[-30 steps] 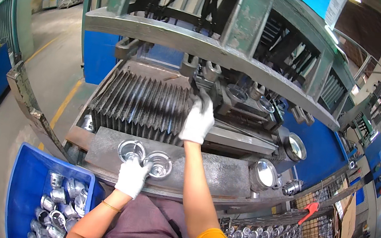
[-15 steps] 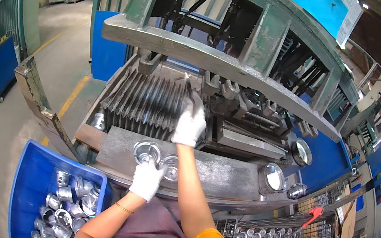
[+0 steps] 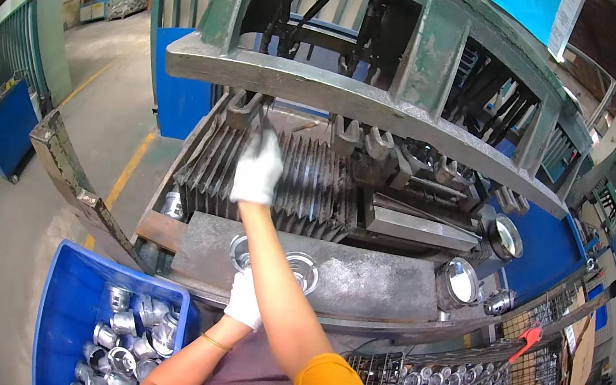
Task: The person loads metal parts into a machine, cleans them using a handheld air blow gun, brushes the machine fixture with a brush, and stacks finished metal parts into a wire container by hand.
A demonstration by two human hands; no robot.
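Note:
My right hand (image 3: 258, 174), in a white glove, reaches out over the grey pleated bellows cover (image 3: 299, 171). It is closed on a dark slim tool (image 3: 262, 129), smeared by motion, so its kind is unclear. My left hand (image 3: 244, 302), also gloved, is at the near edge of the metal ledge (image 3: 374, 281). My right forearm crosses in front of it and hides its fingers. Just beyond it are two round, hollow metal castings (image 3: 302, 272) on the ledge. The left casting (image 3: 238, 250) is partly covered by my forearm.
A green press frame (image 3: 368, 97) spans overhead. At lower left a blue bin (image 3: 54, 314) holds several castings; at lower right a wire basket (image 3: 525, 381) holds many more. Metal cups (image 3: 460, 283) stand at the ledge's right end. A worn post (image 3: 81, 184) rises at left.
My right hand has swung left over the bellows with the dark tool. My right forearm now covers my left hand's fingers. The whole view has shifted slightly.

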